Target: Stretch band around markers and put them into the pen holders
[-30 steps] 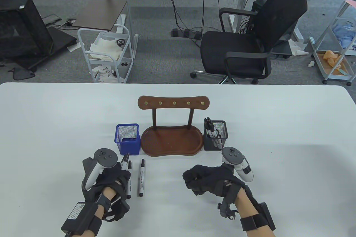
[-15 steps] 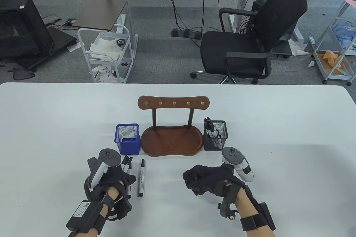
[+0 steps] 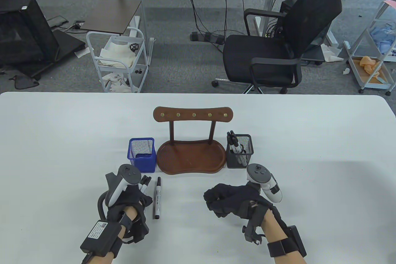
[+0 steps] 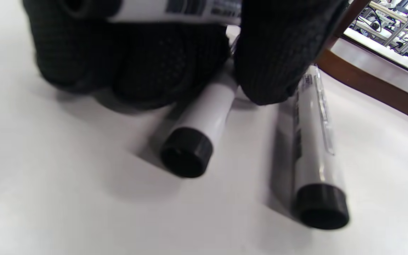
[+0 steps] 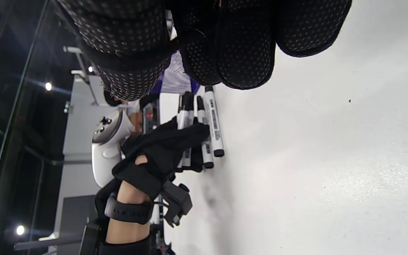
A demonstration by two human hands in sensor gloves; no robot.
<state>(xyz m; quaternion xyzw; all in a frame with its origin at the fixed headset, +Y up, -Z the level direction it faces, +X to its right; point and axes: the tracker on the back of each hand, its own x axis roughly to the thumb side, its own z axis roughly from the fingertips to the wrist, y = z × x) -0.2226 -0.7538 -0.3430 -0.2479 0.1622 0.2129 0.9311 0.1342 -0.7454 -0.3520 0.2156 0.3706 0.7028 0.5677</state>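
The left hand (image 3: 130, 199) grips markers (image 3: 144, 182) on the counter (image 3: 62, 140) at 6 o'clock of the blue pen holder (image 3: 142, 154); right hand (image 3: 230, 199) curled, empty; markers appear light, rigid, smooth: grasp mid-barrel.

the left hand (image 3: 131, 200) has slid rightward over its markers (image 3: 144, 182), tilting their caps toward the lone marker (image 3: 157, 197) beside them.
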